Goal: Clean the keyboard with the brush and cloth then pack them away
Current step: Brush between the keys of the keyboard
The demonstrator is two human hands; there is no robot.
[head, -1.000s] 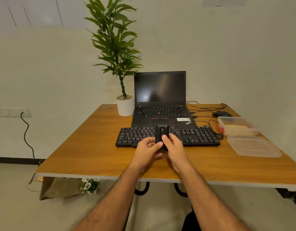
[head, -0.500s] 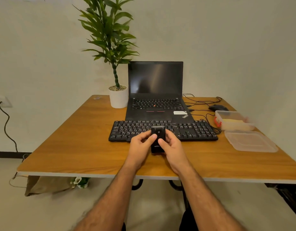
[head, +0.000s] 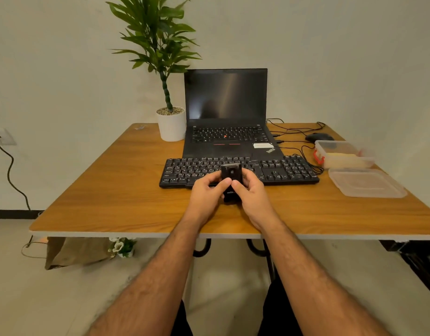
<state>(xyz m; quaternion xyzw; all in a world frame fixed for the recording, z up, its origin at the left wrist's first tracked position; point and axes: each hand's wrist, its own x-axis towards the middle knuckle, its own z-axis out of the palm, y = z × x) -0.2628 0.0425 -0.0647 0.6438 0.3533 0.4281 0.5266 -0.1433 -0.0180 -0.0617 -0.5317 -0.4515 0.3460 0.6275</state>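
Observation:
A small black box-shaped device (head: 231,172) stands upright just in front of the black keyboard (head: 284,169), gripped from both sides. My left hand (head: 205,194) curls round its left side and my right hand (head: 251,194) round its right, thumbs meeting on its front. A clear plastic box (head: 343,157) with a red clasp sits at the right and holds something yellow, perhaps the cloth. Its flat lid (head: 366,183) lies in front of it. I see no brush.
An open black laptop (head: 227,110) stands behind the keyboard, a potted plant (head: 171,123) to its left. A black mouse (head: 319,137) and tangled cables (head: 296,132) lie at the back right. The wooden table (head: 107,195) shows bare wood at the left.
Both hands lowered the black device slightly toward the table's front while still holding it. The camera tilted down and moved closer.

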